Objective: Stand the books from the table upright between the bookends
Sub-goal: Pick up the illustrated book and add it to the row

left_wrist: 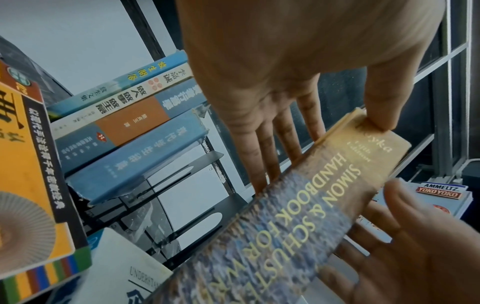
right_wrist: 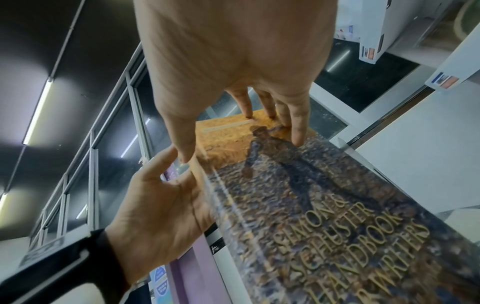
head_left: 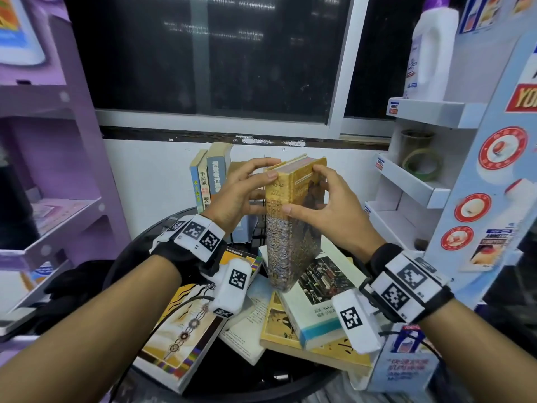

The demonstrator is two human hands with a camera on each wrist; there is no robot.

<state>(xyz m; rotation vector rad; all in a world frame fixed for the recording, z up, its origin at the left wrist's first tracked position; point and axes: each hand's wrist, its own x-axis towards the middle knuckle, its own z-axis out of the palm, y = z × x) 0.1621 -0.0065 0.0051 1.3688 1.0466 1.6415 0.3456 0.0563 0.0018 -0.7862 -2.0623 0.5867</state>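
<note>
Both hands hold a thick yellow-brown handbook (head_left: 293, 228) upright above the pile on the round black table (head_left: 151, 237). My left hand (head_left: 250, 187) has its thumb on the top of the spine and its fingers behind the back cover (left_wrist: 298, 216). My right hand (head_left: 318, 194) pinches it with the thumb on the spine and fingertips on the front cover (right_wrist: 324, 205). Several books (head_left: 209, 175) stand at the table's back left. Beside them is a black metal bookend (left_wrist: 187, 170), with a second bookend (left_wrist: 223, 218) nearer the held book. Its lower edge is over a white book (head_left: 316, 289).
Several loose books lie flat on the table, among them an orange-yellow one (head_left: 180, 330) and a yellow one (head_left: 290, 333). A purple shelf (head_left: 58, 199) stands left and a white display rack (head_left: 412, 181) with tape rolls right. A blue-white box (head_left: 404, 365) sits front right.
</note>
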